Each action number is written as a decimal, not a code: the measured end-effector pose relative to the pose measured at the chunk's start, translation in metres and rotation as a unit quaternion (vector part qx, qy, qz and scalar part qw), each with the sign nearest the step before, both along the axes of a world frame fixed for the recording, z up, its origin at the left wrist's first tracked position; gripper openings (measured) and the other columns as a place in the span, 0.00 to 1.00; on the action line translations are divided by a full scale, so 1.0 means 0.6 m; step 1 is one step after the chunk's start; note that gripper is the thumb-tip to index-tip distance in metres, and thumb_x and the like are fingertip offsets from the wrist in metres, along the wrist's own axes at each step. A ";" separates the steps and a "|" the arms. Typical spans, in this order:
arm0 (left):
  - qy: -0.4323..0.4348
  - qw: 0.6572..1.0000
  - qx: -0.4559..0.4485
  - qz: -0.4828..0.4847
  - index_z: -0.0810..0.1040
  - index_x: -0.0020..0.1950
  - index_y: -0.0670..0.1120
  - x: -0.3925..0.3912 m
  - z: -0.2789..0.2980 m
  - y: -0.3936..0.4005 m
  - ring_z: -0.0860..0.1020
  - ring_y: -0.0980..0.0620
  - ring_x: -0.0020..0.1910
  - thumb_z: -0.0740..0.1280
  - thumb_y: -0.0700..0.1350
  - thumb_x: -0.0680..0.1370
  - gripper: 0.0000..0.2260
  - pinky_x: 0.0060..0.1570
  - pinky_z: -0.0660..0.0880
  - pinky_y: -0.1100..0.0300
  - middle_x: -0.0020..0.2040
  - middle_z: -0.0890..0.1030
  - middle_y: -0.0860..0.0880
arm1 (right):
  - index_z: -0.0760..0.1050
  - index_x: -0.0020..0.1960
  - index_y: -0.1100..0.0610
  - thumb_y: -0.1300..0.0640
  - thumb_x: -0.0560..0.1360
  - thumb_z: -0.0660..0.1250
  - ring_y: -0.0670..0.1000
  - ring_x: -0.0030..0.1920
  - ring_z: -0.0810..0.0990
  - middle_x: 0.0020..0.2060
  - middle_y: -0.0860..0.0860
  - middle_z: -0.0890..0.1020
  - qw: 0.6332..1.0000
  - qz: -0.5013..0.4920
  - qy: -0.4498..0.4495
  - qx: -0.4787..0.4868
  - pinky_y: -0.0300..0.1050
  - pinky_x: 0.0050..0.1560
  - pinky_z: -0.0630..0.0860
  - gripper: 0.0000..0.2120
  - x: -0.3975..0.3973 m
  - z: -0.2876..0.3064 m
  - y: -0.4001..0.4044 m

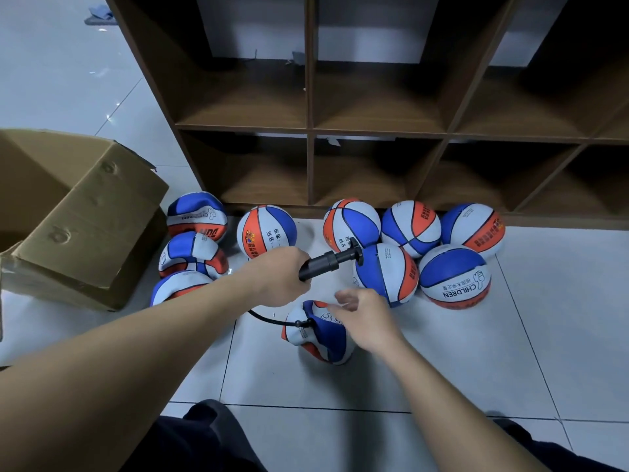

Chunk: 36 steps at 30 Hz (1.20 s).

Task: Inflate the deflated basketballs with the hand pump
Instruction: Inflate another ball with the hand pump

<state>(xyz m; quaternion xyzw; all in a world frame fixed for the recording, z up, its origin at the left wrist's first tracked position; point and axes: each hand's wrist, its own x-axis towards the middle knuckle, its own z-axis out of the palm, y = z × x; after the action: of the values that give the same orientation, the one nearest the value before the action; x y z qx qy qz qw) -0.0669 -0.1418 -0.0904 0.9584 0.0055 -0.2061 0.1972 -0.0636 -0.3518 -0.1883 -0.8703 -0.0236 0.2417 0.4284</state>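
Blue, orange and white panels are sagging inward on the deflated basketball (318, 335), which is lying on the pale floor tiles (442, 369) in front of the person's knees. Its printed markings are too folded to read. A thin black hose (272, 321) is running from its valve up to the black hand pump (326, 262). The left hand (282, 277) is wrapping its fingers round the pump's barrel, holding it tilted with the T-handle pointing away toward the round balls. The right hand (366, 318) is hovering just above the deflated basketball's far edge with loosely curled fingers; whether it is touching or pinching the ball I cannot tell.

Beyond the pump, six inflated balls (454, 275) are clustering on the tiles; the nearest right one is showing "CHILDREN" upside down beside a thumbs-up drawing and small Chinese characters. Others are carrying Chinese name-and-class labels and an orange cartoon emblem. To the left, three more flattened balls (194, 253) are stacking against one another, the farthest also reading "CHILDREN".

An open cardboard box (78, 216) is lying on its side at the left. A dark brown wooden cubby shelf (309, 131) is standing behind the balls, with glossy white floor stretching away to its left.
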 end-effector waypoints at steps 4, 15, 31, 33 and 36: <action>-0.008 1.000 0.012 -0.016 0.76 0.45 0.53 0.009 0.007 -0.008 0.82 0.47 0.39 0.68 0.44 0.79 0.05 0.40 0.81 0.50 0.39 0.81 0.48 | 0.83 0.54 0.52 0.52 0.84 0.70 0.48 0.47 0.88 0.46 0.47 0.89 0.990 -0.083 0.018 0.114 0.47 0.56 0.83 0.05 0.041 0.045 -0.013; -0.030 0.994 0.074 -0.079 0.73 0.45 0.55 0.004 0.015 -0.023 0.78 0.48 0.39 0.66 0.45 0.80 0.06 0.34 0.71 0.56 0.39 0.78 0.51 | 0.75 0.42 0.56 0.29 0.78 0.64 0.50 0.34 0.75 0.31 0.49 0.77 0.996 -0.071 0.011 0.058 0.47 0.38 0.71 0.29 0.058 0.148 0.001; -0.036 0.983 0.145 -0.106 0.74 0.43 0.54 -0.013 0.010 0.020 0.76 0.52 0.37 0.67 0.61 0.81 0.13 0.35 0.71 0.57 0.37 0.78 0.53 | 0.67 0.44 0.55 0.55 0.82 0.60 0.50 0.27 0.60 0.31 0.53 0.68 0.958 -0.241 0.084 0.131 0.43 0.26 0.58 0.09 0.060 0.113 -0.099; -0.052 0.980 0.154 -0.115 0.75 0.44 0.55 -0.012 0.012 0.019 0.77 0.52 0.37 0.66 0.62 0.81 0.13 0.36 0.73 0.57 0.38 0.78 0.53 | 0.66 0.44 0.53 0.53 0.83 0.61 0.50 0.27 0.58 0.30 0.51 0.64 0.959 -0.247 0.075 0.118 0.42 0.27 0.56 0.11 0.053 0.108 -0.096; -0.065 0.976 0.164 -0.125 0.75 0.45 0.56 -0.014 0.013 0.014 0.77 0.53 0.37 0.66 0.62 0.82 0.12 0.35 0.72 0.57 0.38 0.78 0.54 | 0.62 0.41 0.51 0.56 0.82 0.61 0.51 0.29 0.57 0.32 0.51 0.62 0.957 -0.265 0.043 0.114 0.45 0.31 0.55 0.12 0.039 0.111 -0.083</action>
<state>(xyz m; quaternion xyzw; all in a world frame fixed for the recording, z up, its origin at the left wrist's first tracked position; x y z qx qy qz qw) -0.0751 -0.1336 -0.0827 0.9821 -0.0938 -0.1629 0.0104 -0.0403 -0.4018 -0.1218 -0.7796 0.1991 0.1523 0.5739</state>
